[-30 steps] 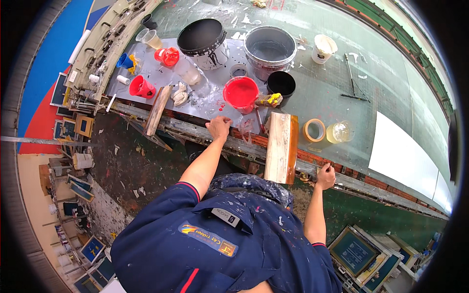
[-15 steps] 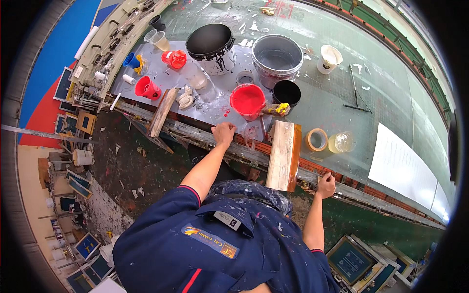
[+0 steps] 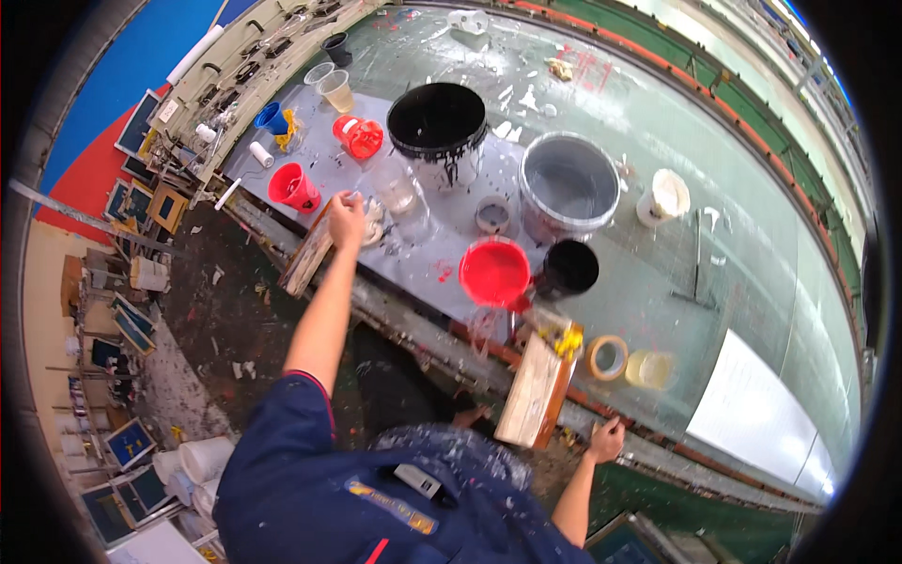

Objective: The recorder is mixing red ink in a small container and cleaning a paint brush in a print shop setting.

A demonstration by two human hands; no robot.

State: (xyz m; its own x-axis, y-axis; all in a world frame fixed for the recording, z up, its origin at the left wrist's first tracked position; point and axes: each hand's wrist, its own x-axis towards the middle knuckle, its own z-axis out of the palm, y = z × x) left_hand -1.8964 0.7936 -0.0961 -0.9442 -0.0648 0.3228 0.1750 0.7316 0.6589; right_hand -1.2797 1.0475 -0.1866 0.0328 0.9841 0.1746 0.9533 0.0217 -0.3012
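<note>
My left hand [image 3: 347, 220] is stretched out to the far left edge of the table. Its fingers look curled together; what they hold, if anything, is hidden. It is over the upper end of a wooden-handled squeegee [image 3: 307, 256], beside a crumpled whitish rag [image 3: 373, 226]. Low at the right, my right hand [image 3: 607, 440] is closed near the table's front rail, its fingers curled so that their inside does not show. Between the hands, a second wooden block-like squeegee [image 3: 532, 393] leans across the table edge. A yellow-stained wad [image 3: 567, 340] touches its upper end.
Red paint fills an open tub [image 3: 494, 271] beside a small black pot [image 3: 570, 268]. Behind stand a large black-rimmed bucket [image 3: 437, 127] and a grey bucket [image 3: 569, 183]. A tape roll [image 3: 607, 358], a jar [image 3: 650, 369] and a white sheet [image 3: 752, 404] lie to the right.
My left hand has moved left and away from me, to the squeegee and rag at the left. My right hand stays closed near the rail. The view has shifted.
</note>
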